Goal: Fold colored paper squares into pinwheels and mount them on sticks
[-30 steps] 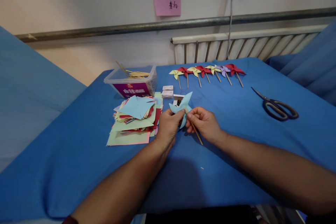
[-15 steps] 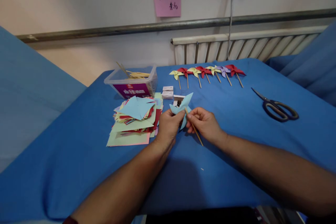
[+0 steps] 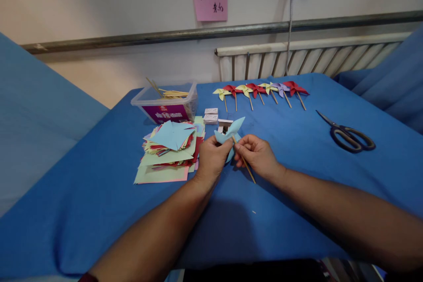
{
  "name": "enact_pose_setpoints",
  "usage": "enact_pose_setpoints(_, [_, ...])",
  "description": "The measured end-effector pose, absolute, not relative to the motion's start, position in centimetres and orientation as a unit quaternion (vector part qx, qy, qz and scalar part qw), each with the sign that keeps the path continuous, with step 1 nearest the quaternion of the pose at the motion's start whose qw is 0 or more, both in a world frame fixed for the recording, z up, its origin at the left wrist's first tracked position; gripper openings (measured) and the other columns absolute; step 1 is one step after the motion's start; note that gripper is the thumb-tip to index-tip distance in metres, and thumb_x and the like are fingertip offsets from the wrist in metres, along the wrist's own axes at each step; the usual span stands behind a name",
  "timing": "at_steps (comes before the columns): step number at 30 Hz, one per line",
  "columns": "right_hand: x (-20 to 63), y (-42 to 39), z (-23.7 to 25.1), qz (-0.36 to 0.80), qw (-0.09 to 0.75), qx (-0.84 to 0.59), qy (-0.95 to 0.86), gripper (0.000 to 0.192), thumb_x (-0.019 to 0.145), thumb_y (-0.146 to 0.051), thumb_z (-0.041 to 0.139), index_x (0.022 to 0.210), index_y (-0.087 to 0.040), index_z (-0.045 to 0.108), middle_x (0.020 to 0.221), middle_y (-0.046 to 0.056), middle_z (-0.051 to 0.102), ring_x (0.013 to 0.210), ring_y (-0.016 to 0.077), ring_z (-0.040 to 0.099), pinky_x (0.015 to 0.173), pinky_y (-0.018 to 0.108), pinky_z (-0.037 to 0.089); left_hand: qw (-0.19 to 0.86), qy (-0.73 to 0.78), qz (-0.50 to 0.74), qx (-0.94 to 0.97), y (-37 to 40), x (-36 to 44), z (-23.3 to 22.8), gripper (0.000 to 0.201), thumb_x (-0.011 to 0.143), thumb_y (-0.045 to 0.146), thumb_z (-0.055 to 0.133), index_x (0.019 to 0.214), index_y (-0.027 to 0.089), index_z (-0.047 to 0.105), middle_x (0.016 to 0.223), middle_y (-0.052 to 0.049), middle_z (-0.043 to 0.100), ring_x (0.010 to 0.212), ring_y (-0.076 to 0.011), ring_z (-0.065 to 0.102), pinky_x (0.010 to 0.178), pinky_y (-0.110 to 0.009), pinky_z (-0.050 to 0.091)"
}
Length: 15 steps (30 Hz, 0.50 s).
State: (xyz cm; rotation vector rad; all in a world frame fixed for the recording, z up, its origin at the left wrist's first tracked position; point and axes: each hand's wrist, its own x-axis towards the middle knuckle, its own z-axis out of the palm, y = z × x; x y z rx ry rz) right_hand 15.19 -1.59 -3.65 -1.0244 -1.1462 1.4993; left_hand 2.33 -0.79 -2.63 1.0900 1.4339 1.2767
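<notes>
the left hand (image 3: pixel 211 158) is closed on a light blue paper pinwheel (image 3: pixel 229 134), pinching its lower blades so the wheel stands up just above the fingers. the right hand (image 3: pixel 257 156) is closed on a thin wooden stick (image 3: pixel 243 161), gripping it near the upper end. the stick's long axis runs slantwise, from its tip at the back of the pinwheel's centre down and toward the person, the free end hanging below the right hand over the blue cloth (image 3: pixel 297 150). the pinwheel lies just left of and slightly beyond the right hand, and the two hands almost touch, so the stick's tip and the wheel's hub meet between them; the right hand is the one nearer the stick, the left the nearer to the paper.

taking the pinwheel as landmark: a stack of coloured paper squares (image 3: pixel 170 150) lies just to its left, a clear tub of sticks (image 3: pixel 167 103) beyond that stack, small white boxes (image 3: pixel 211 115) just behind it, a row of finished pinwheels (image 3: pixel 261 90) farther behind and to the right, and scissors (image 3: pixel 348 134) well to the right.

against the earlier frames little differs: both hands keep the same grips, and the pinwheel has tilted only slightly, its upper blade sitting a touch higher and farther right.
</notes>
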Motion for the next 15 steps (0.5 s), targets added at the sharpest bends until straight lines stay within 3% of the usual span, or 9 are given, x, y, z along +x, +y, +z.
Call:
enact_pose_setpoints(4, [15.21,-1.58,-3.49,0.614,0.478,-0.422,-0.465,0.040,0.070,-0.054,0.072,0.076,-0.020,0.053,0.053,-0.004,0.063,0.040,0.0104,0.058,0.038,0.020,0.042,0.419,0.595,0.511,0.457,-0.94,2.22,-2.39,0.028,0.062,0.040,0.076,0.070,0.013,0.070,0.063,-0.001,0.065,0.053,-0.0108,0.050,0.049,-0.022,0.036])
enact_pose_setpoints(15, [15.30,-1.45,-3.08,0.617,0.483,-0.425,-0.453,0.040,0.068,-0.053,0.074,0.072,-0.019,0.053,0.053,-0.003,0.064,0.041,0.0108,0.059,0.040,0.021,0.045,0.453,0.566,0.513,0.459,-1.02,2.16,-2.18,0.024,0.064,0.036,0.074,0.072,0.014,0.070,0.065,-0.001,0.066,0.056,-0.0119,0.054,0.053,-0.023,0.039])
